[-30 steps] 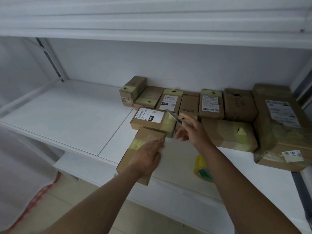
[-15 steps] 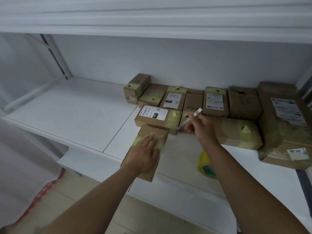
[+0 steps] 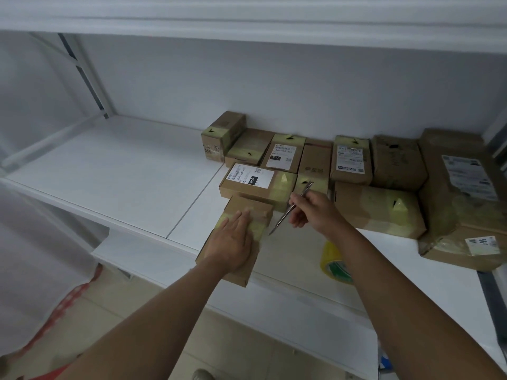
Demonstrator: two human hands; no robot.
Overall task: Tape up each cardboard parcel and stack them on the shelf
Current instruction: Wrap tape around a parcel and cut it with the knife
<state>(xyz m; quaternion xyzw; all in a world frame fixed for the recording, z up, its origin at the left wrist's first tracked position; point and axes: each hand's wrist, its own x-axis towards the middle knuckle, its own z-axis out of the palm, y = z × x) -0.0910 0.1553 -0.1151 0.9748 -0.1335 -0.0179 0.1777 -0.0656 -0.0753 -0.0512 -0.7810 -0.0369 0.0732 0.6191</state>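
Left hand (image 3: 233,244) flat on the parcel (image 3: 236,242) overhanging the shelf (image 3: 109,171) edge, right hand (image 3: 315,212) pinching a thin blade (image 3: 290,212) (pointing at it): a slip could nick fingers.

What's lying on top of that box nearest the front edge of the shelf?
A strip of yellowish tape crosses the box, and the left hand lies flat on it, fingers straight. The hand covers much of the lid, so nothing beneath the palm can be seen.
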